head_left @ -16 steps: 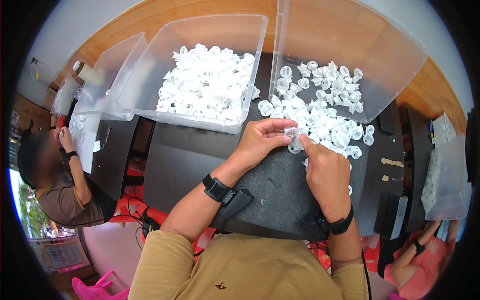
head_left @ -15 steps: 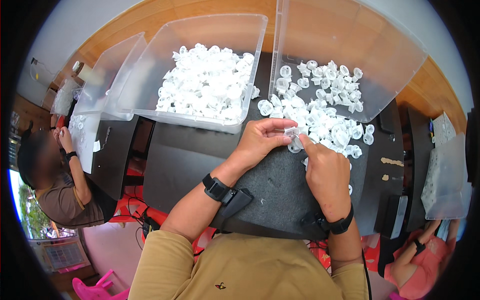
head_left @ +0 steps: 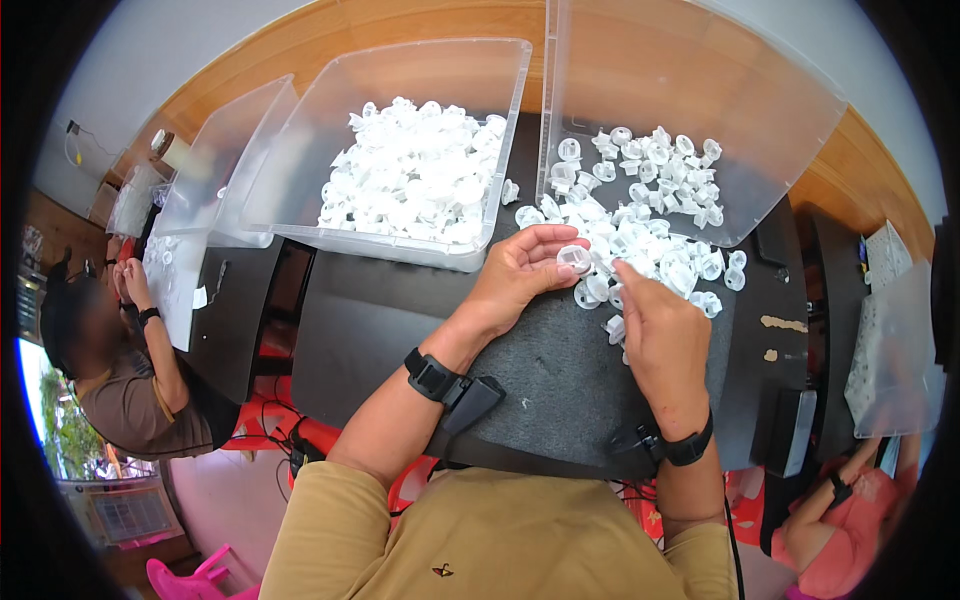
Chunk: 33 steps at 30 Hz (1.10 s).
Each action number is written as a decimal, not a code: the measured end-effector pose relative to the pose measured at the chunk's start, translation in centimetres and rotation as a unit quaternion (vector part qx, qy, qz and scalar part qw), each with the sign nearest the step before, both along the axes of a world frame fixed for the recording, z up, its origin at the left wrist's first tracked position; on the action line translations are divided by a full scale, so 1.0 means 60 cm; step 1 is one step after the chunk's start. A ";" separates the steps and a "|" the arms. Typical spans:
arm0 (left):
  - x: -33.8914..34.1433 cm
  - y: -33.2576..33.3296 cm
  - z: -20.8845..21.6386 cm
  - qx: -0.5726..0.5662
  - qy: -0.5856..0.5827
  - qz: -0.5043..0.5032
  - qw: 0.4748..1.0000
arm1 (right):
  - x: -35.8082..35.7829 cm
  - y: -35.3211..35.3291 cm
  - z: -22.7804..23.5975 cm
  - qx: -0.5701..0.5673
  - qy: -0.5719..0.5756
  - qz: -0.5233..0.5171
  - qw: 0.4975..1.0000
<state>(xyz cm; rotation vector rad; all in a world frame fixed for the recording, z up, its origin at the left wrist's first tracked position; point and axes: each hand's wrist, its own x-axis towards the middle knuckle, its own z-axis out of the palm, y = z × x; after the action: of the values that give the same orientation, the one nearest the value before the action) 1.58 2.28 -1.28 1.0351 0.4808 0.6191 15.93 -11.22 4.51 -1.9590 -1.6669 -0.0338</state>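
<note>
Between its thumb and fingers, my left hand (head_left: 517,278) pinches a small white plastic fitting (head_left: 574,260), whose clear round face is turned up. Close on its right is my right hand (head_left: 662,325), fingers curled and the index finger stretched toward the fitting. A thin light-coloured tip shows by that finger, but what the hand grips is mostly hidden. A heap of similar white plastic fittings (head_left: 650,245) spreads over the dark table mat (head_left: 540,360) just beyond both hands.
A clear bin (head_left: 390,245) full of white fittings stands far left; another clear bin (head_left: 690,60), tipped toward me, holds loose ones at far right. A dark box (head_left: 793,432) sits at the table's right edge. One person (head_left: 140,390) works at left, another (head_left: 840,520) at right.
The fitting in my left hand has turned so its round face shows upward. My right hand has drawn slightly down and right, away from it.
</note>
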 end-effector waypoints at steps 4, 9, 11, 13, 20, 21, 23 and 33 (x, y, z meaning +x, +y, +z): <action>-0.002 -0.001 0.008 -0.012 -0.017 -0.026 0.999 | 0.019 0.020 -0.012 0.092 0.169 0.014 0.981; 0.001 -0.004 0.005 -0.002 -0.020 -0.039 0.999 | 0.009 0.029 -0.010 0.030 0.282 0.047 0.958; 0.003 -0.008 0.007 0.046 -0.011 -0.043 0.998 | 0.010 0.032 -0.025 0.030 0.286 0.061 0.956; 0.003 -0.011 0.013 0.037 -0.018 -0.046 0.998 | 0.015 0.033 -0.034 -0.017 0.410 0.060 0.910; -0.001 -0.011 0.008 0.040 -0.011 -0.040 0.998 | 0.013 0.036 -0.040 0.009 0.501 0.081 0.862; -0.003 -0.007 0.006 0.041 -0.012 -0.036 0.998 | 0.013 0.033 -0.030 0.021 0.380 0.057 0.923; -0.006 0.001 0.003 0.076 0.023 -0.005 0.997 | 0.011 0.027 -0.017 0.034 0.251 0.037 0.967; -0.003 0.007 -0.006 0.067 0.022 0.027 0.997 | -0.007 0.012 -0.021 0.014 0.014 0.036 0.999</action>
<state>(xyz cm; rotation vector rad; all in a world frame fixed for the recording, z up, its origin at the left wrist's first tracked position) 1.39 2.73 -1.67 1.1673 0.5136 0.6850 15.51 -10.49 3.25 -1.8690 -1.7078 -0.0027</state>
